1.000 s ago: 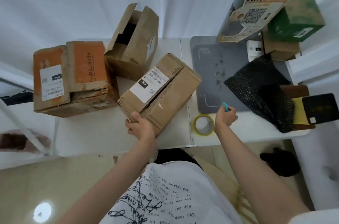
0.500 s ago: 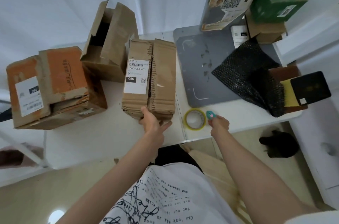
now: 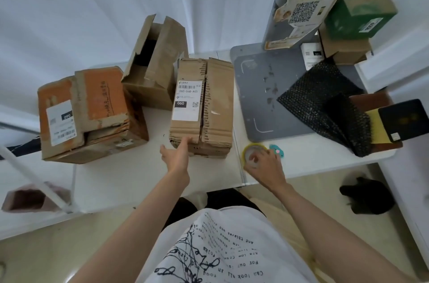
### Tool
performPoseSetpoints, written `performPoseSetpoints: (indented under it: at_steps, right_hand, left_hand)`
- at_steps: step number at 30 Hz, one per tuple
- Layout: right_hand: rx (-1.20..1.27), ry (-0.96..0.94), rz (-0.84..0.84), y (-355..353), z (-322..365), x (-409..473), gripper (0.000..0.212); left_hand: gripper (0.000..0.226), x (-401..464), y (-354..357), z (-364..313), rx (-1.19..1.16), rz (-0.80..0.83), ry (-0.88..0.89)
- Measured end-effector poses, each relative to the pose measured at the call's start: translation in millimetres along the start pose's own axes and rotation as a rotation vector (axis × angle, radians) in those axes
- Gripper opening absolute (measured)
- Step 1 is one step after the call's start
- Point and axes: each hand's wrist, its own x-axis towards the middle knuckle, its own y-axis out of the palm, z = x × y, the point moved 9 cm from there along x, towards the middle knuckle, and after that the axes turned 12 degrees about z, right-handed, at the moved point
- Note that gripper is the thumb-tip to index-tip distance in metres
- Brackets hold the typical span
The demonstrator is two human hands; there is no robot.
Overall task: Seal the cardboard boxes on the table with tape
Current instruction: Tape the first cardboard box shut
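White table [image 3: 130, 180]: closed cardboard box [image 3: 218, 106], label [image 3: 188, 100] "060-06B-A05", "060".

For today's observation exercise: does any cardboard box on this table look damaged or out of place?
Yes. The tall brown cardboard box at the back leans askew, its torn flaps gaping. The orange-topped cardboard box on the left has crushed, peeling flaps.

The left hand [image 3: 176, 156] is stretched forward with fingers straight, its fingertips laid against the near end of the labelled brown cardboard box [image 3: 202, 106]. The right hand [image 3: 263, 162] is lowered, fingers curled, onto the yellow-rimmed roll of tape [image 3: 251, 151] at the table's near edge.
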Motion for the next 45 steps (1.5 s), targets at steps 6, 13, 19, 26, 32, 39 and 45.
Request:
performPoseSetpoints:
  at_steps: [6,13,19,26,32,39,45]
  right_hand:
    - [-0.312,0.005,0.264,31,-7,-3,0.032]
    - [0.02,-0.094,0.014,-11,16,3,0.016]
    - [0.598,-0.064,-0.318,-84,38,-1,0.012]
    - [0.994,-0.19,-0.396,-141,95,15,0.016]
    - [1.114,-0.242,-0.182,-140,136,38,0.032]
    - [1.074,-0.233,-0.086,-118,159,48,0.028]
    - [1.053,-0.205,-0.061,-107,158,52,0.03]
  left_hand:
    - [0.076,-1,3,-60,0.286,0.038,0.386]
    - [0.08,14,24,-90,0.518,0.223,0.427]
    - [0.088,20,14,-80,0.615,0.223,0.418]
    - [0.088,11,0,-72,0.696,0.228,0.51]
    - [0.09,4,-15,-56,0.787,0.21,0.506]
    - [0.103,3,-9,-44,0.896,0.225,0.412]
    - [0.14,-8,24,-57,1.035,0.174,0.495]
